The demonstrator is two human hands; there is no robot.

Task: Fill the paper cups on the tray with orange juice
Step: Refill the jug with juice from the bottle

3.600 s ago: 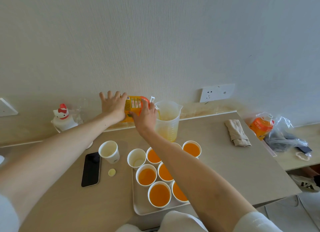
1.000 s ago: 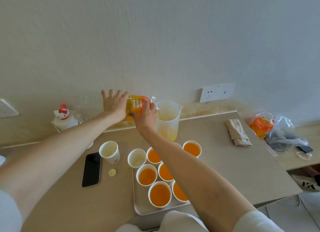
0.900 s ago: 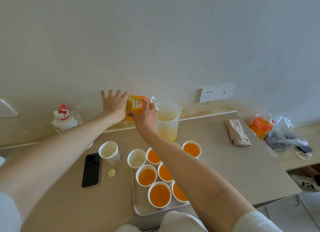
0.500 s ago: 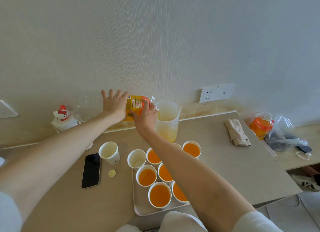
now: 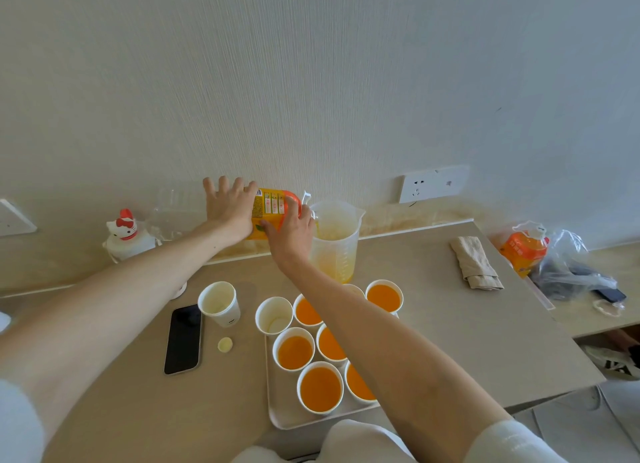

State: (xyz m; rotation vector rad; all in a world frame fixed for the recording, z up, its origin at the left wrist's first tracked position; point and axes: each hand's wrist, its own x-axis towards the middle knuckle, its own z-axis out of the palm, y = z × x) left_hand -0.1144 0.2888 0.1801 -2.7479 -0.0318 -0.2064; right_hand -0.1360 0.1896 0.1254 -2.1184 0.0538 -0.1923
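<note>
Head view: right hand (image 5: 292, 227) grips the tipped juice bottle (image 5: 270, 208), left hand (image 5: 227, 208) steadies it with straight fingers (image 5: 222, 185), pouring toward the jug (image 5: 334, 241) (far worktop (image 5: 433, 307)). On the near tray (image 5: 277, 417), most cups (image 5: 320, 388) hold juice; one far-left cup (image 5: 274, 315) is empty, still to fill.

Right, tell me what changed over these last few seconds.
Nothing visibly changed. The right hand still grips the orange juice bottle, which is tipped with its mouth at the measuring jug. The left hand stays flat against its base. The filled paper cups on the tray stand as before.
</note>
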